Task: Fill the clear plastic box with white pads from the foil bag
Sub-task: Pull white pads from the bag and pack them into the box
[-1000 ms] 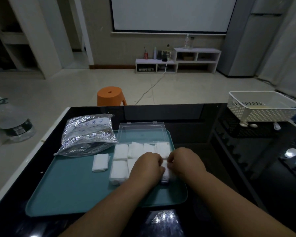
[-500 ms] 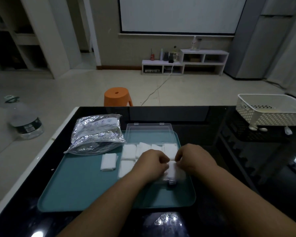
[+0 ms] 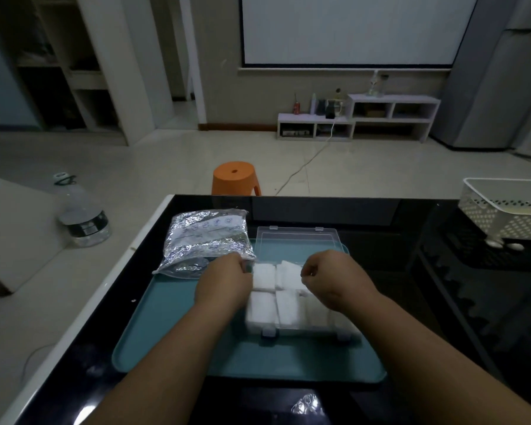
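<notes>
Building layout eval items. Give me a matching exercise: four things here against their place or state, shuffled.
1 foil bag
2 clear plastic box
3 orange stool
4 white basket

A far right of the table
B on the floor beyond the table
C lid open, white pads inside
D far left corner of the teal tray

Pairs: 1-D, 2-C, 3-B, 4-A

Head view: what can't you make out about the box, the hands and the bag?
Head view:
Left hand: its grip is hidden under its own knuckles.
Right hand: anything pinched is too small to tell.
Box: both hands cover its ends, so its fill is unclear.
Bag: print too blurred to read.
</notes>
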`<state>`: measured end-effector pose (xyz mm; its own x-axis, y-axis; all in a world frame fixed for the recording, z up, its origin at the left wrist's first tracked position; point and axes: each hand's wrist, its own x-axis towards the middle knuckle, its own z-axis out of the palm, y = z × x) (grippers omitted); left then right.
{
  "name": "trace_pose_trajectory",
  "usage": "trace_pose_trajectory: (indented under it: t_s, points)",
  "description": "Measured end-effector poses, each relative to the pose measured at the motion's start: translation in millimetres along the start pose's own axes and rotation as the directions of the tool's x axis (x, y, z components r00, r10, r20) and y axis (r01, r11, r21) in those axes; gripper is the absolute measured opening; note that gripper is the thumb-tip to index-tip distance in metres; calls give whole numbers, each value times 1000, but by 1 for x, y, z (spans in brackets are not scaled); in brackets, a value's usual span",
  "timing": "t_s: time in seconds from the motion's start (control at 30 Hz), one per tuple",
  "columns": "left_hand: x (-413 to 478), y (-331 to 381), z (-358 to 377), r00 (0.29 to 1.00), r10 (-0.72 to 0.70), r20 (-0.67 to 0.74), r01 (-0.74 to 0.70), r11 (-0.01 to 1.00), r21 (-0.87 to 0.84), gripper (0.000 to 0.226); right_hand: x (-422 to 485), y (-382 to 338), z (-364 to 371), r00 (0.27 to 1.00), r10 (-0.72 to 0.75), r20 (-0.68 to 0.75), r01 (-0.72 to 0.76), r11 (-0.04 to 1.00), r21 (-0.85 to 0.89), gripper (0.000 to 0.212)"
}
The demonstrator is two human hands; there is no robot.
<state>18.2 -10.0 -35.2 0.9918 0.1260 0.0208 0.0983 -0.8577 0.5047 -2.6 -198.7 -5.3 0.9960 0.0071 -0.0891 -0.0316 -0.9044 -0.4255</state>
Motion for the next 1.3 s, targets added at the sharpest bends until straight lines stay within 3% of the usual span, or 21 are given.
trace_pose_trajectory:
  t_s: [0.07, 0.23, 0.47, 0.7, 0.8, 0.93, 1.07, 1.3]
  points:
    - [4, -10, -2, 1000, -30, -6, 30, 992, 121, 18, 2, -7, 2, 1000, -14, 11, 14, 1000, 5, 17]
    - [4, -25, 2, 995, -96, 36, 85, 970, 230, 35, 6, -23, 8, 999, -35, 25, 35, 999, 4, 18]
    - [-2, -21, 18, 1000, -1, 25, -6, 956, 293, 29, 11, -41, 15, 998, -55, 28, 54, 998, 37, 19]
    - [5, -29, 15, 994, -27, 107, 18, 996, 86, 35, 12, -47, 20, 996, -83, 23, 82, 995, 49, 18]
    - [6, -28, 10, 994, -36, 101, 38, 999, -25, 28, 13, -41, 17, 998, -66, 22, 65, 997, 50, 18]
    - [8, -20, -1, 996, -5, 85, 18, 988, -153, 35, 14, -35, 11, 999, -49, -4, 49, 996, 76, 19]
    - [5, -9, -12, 997, 18, 76, 6, 955, -297, 33, 14, -33, 11, 1000, -19, -14, 21, 987, 162, 22]
    - [5, 5, -19, 982, -85, 168, 164, 825, -541, 21, 11, -28, 12, 1000, -10, -4, 11, 980, 200, 19]
